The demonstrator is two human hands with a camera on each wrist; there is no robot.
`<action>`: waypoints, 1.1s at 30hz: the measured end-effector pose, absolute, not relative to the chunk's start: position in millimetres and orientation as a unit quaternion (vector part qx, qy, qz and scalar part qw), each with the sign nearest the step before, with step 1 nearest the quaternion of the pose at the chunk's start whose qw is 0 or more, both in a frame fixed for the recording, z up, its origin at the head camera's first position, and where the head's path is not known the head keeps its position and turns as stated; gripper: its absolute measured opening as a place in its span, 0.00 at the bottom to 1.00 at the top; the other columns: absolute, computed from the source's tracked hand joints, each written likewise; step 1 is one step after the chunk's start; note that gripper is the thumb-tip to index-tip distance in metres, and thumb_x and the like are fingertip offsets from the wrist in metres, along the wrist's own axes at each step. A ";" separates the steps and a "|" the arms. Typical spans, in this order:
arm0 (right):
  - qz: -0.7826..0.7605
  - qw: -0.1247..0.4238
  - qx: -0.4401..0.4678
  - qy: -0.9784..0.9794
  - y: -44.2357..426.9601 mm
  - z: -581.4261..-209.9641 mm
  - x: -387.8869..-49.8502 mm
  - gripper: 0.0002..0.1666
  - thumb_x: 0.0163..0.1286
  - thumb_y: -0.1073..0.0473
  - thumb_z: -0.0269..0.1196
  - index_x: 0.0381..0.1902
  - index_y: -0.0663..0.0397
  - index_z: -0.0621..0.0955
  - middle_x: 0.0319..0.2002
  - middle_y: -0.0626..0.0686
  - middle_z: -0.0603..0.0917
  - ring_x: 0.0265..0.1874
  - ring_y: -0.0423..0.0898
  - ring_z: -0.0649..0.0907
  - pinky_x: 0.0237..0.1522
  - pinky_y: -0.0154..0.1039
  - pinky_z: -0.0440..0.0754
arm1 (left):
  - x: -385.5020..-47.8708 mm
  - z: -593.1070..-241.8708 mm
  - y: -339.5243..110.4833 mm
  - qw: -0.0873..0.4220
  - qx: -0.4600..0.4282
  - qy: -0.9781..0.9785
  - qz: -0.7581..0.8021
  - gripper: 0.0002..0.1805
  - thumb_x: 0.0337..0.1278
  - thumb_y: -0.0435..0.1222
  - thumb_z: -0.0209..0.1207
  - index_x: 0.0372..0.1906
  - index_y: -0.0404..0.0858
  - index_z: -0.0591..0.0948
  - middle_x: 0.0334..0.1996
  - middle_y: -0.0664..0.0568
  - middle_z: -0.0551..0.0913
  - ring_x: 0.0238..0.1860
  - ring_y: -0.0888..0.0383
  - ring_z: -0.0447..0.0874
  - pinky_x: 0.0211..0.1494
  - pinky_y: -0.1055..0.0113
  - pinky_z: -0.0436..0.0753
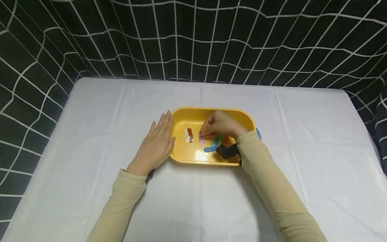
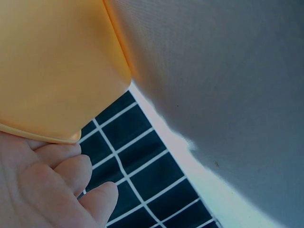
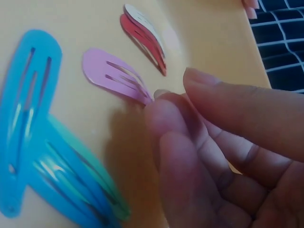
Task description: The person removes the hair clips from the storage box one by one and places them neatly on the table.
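Observation:
My left hand [image 1: 155, 144] lies with straight fingers along the left end of a yellow tray [image 1: 211, 161], touching its rim; in the left wrist view, fingers are under the tray edge. Inside the tray, my right hand [image 1: 222, 124] pinches the narrow end of a pink snap hair clip [image 3: 111, 76] between its fingertips. Left of this clip, a white hair clip [image 1: 186, 135] and a red hair clip [image 1: 190, 135] lie side by side. Below the right hand are blue hair clips [image 3: 28, 71] and a green hair clip [image 3: 90, 166], overlapping in a loose pile.
A white cloth [image 1: 90, 134] covers the table under the tray. Dark walls with white netting [image 1: 193, 40] stand behind and at the sides. Something blue [image 1: 258, 133] shows at the tray's right outer side. A black device [image 1: 226, 151] sits at the right wrist.

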State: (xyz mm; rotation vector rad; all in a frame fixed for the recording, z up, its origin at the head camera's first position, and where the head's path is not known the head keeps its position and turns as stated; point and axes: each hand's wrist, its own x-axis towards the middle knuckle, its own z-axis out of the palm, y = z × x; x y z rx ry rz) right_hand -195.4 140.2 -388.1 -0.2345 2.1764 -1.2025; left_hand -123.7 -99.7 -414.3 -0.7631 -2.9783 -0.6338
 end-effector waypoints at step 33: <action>-0.314 0.275 -0.138 0.898 136.7 -395.3 -197.7 0.13 0.47 0.57 0.76 0.15 0.56 0.83 0.13 0.45 0.77 0.12 0.36 0.72 0.16 0.26 0.66 | -121.5 -411.6 -98.8 -0.003 -0.240 -0.949 -0.202 0.34 0.70 0.41 0.40 0.72 0.27 0.46 0.74 0.42 0.42 0.74 0.51 0.36 0.73 0.54 0.41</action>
